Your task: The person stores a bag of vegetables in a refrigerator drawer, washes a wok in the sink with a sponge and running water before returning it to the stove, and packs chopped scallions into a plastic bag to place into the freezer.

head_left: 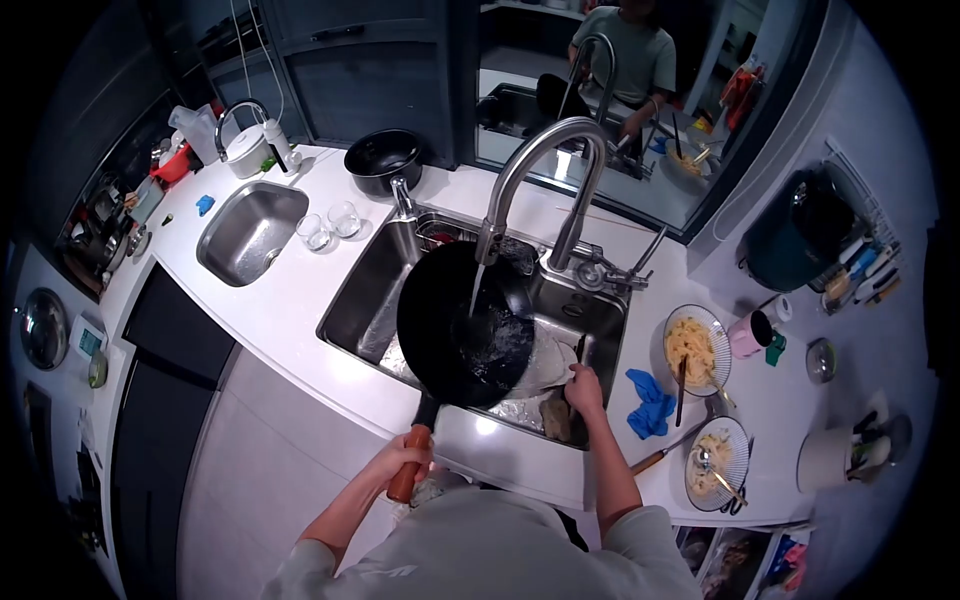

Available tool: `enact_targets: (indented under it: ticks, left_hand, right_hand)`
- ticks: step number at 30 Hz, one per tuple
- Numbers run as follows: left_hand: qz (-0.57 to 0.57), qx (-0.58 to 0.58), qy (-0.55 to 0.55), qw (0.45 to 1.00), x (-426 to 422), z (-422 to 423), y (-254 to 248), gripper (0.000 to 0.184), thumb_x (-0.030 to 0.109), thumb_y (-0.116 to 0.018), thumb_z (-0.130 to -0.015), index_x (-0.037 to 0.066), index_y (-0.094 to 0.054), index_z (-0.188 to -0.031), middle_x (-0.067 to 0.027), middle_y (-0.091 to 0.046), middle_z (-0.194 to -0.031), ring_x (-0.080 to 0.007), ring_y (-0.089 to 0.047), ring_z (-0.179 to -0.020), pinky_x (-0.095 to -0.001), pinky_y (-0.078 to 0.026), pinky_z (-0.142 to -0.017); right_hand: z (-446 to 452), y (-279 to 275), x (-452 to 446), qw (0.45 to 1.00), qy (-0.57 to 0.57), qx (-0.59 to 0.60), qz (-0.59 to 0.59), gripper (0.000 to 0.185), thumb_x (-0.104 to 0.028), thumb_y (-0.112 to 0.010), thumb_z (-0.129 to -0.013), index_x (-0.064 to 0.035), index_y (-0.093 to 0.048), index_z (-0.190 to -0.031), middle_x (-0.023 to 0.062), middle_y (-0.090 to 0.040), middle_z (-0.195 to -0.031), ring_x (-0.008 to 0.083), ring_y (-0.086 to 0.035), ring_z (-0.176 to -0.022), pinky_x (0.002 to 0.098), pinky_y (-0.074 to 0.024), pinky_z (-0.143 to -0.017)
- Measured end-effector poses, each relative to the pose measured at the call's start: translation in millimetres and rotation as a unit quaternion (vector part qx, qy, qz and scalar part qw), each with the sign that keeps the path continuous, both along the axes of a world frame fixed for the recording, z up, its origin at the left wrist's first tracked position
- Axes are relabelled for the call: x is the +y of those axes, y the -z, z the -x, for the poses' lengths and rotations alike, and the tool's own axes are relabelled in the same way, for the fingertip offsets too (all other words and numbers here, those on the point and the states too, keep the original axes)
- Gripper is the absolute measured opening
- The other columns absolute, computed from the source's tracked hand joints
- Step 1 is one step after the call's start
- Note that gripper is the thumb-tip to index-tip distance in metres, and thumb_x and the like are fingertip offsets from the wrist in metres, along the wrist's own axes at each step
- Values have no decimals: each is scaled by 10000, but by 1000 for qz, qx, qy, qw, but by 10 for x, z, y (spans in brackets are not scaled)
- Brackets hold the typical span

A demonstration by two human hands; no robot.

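Observation:
A black wok (440, 310) is tilted over the sink (345, 315), with water from the tall faucet (490, 240) running into it. My left hand (405, 462) is wrapped round its reddish-brown wooden handle, at the near side of the counter. At the sink's right, my right hand (584, 388) has its fingers closed at the edge of a pale, flat item (548, 362) beside the wok. Exactly what those fingers grip cannot be made out. Below them, a brownish block (556, 418) lies in the sink's near right corner.
Blue gloves (650, 403) lie right of the sink, near two bowls of noodles (697, 345) (716, 462) with utensils. Two glasses (343, 219) stand by the smaller sink (250, 235). A black pot (383, 160) is behind. A knife (665, 452) lies near the front edge.

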State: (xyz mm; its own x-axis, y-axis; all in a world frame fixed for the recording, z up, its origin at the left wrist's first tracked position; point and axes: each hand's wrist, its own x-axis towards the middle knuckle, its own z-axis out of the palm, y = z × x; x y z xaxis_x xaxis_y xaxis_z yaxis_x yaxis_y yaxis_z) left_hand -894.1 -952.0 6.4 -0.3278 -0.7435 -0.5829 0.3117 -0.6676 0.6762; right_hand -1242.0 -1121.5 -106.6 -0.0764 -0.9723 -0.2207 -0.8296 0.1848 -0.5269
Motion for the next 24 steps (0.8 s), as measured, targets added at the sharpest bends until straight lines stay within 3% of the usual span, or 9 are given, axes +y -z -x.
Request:
enact_targets:
  ticks: [9,11,14,17,18,20,23,24]
  left_hand:
    - [51,-176,-82,980,18,123,-213,307,-2,-597,-686,-25,-453,-956,-74,-525,-672,-172,-541,-463,-293,-460,-465]
    - [59,-227,-101,967,26,165,-270,299,-21,-588,-687,-31,-452,-953,-75,-525,-674,-171,-548,-464,-298,-465,-458]
    - [76,-276,-123,950,94,212,-264,315,-41,-587,-690,-39,-440,-970,-69,-502,-670,-168,-546,-447,-290,-465,-425]
    - [90,-308,-138,937,169,241,-237,322,-54,-584,-690,-44,-437,-978,-66,-501,-669,-165,-545,-446,-289,-463,-422]
    - [93,-316,-142,933,186,242,-228,324,-57,-584,-690,-45,-437,-979,-66,-501,-669,-164,-545,-445,-289,-463,-422]
    - [97,-318,-152,931,220,247,-233,324,-58,-585,-691,-43,-439,-980,-66,-500,-670,-163,-544,-445,-290,-463,-422]
    - [98,-293,-172,935,254,256,-265,317,-52,-588,-694,-36,-445,-976,-65,-501,-667,-161,-543,-446,-290,-461,-424]
    - [98,-280,-179,938,262,262,-273,314,-46,-589,-694,-31,-447,-974,-64,-501,-663,-161,-542,-446,-289,-460,-424]
  right_hand:
    - [-79,19,-507,985,-53,-120,114,493,-47,-510,-738,42,-495,-1223,266,-515,-1226,399,-506,-1130,416,-393,-987]
    - [-90,37,-785,981,-28,-144,127,582,-76,-531,-750,21,-409,-1311,261,-502,-1254,388,-490,-1164,399,-381,-996]
    - [-171,-371,-1059,965,71,-235,94,667,-118,-559,-769,-1,-312,-1377,248,-492,-1280,369,-481,-1189,382,-368,-999]
    - [-69,-203,-1491,921,117,-355,105,817,-142,-604,-784,-27,-135,-1443,247,-442,-1336,343,-451,-1231,357,-350,-1008]
    - [-28,-55,-1671,928,144,-327,107,838,-131,-616,-786,-23,-112,-1447,240,-409,-1366,338,-431,-1250,354,-355,-1006]
    - [-17,-308,-1656,891,146,-416,108,785,-104,-610,-795,-2,-159,-1429,218,-372,-1399,326,-419,-1264,348,-371,-990]
    - [16,-362,-1716,881,135,-437,124,606,-77,-534,-828,-52,-277,-1377,102,-436,-1340,192,-502,-1072,295,-443,-735]
    - [-1,-449,-1700,874,145,-451,104,577,-77,-531,-830,-57,-299,-1358,88,-410,-1363,191,-489,-1090,304,-444,-733]
